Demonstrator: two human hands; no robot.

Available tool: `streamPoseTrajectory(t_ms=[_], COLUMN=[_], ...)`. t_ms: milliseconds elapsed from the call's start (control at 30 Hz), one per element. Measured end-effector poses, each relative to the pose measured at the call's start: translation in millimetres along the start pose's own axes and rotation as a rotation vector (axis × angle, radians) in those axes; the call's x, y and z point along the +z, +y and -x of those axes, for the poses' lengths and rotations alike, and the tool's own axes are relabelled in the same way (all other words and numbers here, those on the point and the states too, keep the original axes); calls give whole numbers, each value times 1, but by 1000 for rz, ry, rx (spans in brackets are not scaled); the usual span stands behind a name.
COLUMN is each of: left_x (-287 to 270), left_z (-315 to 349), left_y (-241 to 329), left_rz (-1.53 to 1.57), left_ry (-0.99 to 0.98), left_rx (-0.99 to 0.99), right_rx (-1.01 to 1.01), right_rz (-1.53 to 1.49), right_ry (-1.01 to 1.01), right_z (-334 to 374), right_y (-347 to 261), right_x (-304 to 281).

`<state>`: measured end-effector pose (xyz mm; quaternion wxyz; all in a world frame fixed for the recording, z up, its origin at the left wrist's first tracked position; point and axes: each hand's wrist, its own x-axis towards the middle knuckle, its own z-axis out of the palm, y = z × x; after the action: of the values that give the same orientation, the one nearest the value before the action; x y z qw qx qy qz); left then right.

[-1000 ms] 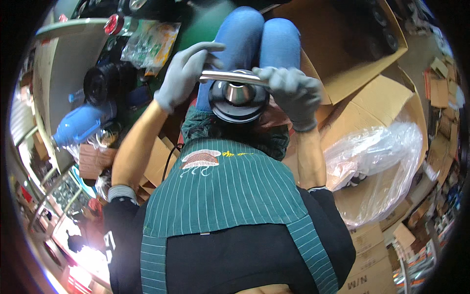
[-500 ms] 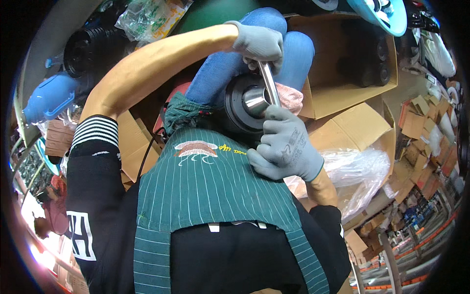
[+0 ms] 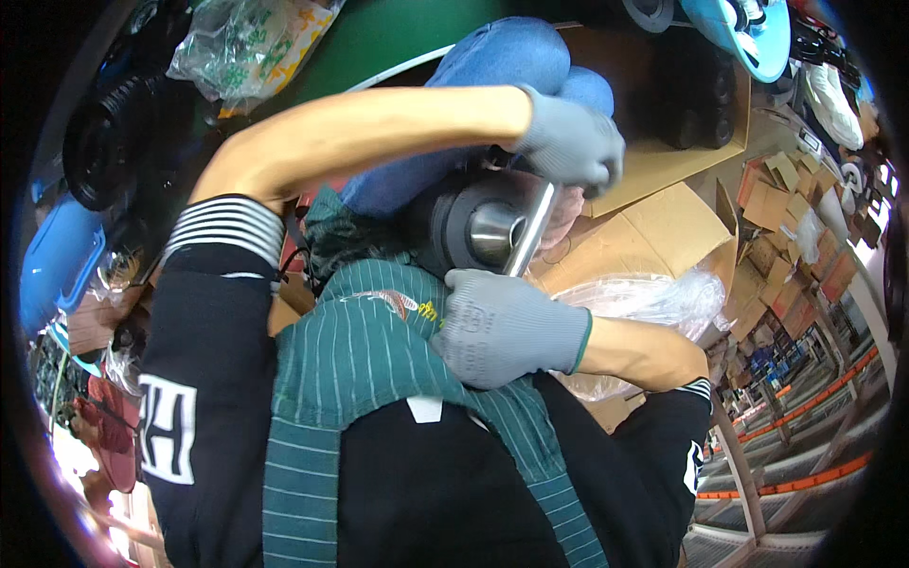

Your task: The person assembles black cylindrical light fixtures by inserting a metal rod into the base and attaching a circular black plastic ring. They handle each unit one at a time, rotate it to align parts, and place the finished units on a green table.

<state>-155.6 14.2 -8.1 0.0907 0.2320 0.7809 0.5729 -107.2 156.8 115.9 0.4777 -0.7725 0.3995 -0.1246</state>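
Both my hands wear grey knit gloves. A shiny metal bar (image 3: 530, 230) runs slanted between them, over a black round part (image 3: 445, 232) in my lap. At that part's middle sits a polished metal, cup-shaped piece (image 3: 490, 234), which the bar passes close beside; contact between them is unclear. My left hand (image 3: 572, 142) is closed at the bar's far end. Closer to my body, my right hand (image 3: 500, 327) is a fist around its near end. A pink cloth (image 3: 565, 216) lies behind the bar, against my jeans.
An open cardboard box (image 3: 653, 180) with black round parts stands ahead to the right. Clear plastic wrap (image 3: 653, 303) lies on cardboard nearer me. At far left are a blue plastic container (image 3: 59, 256) and black round parts (image 3: 104, 151). A light-blue basin (image 3: 748, 38) is at top right.
The bar has swung to slant the other way, its far end now to the right. My left hand has shifted right, and my right hand has come left and toward my body.
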Motion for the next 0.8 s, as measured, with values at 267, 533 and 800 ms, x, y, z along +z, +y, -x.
streamPoseTrajectory(t_ms=[267,533,800], left_x=[24,11,-49], left_z=[-37,7,128], left_y=[-3,-11,142], left_rz=[262,-5,-935], left_ry=[-219,426,366], left_rx=[-3,-72,-97], right_rx=[24,-60,-314], right_rz=[55,-730,-1884], right_ry=[-16,890,1334], right_z=[-46,3,6], right_y=[17,24,69], right_x=[-21,-8,-12])
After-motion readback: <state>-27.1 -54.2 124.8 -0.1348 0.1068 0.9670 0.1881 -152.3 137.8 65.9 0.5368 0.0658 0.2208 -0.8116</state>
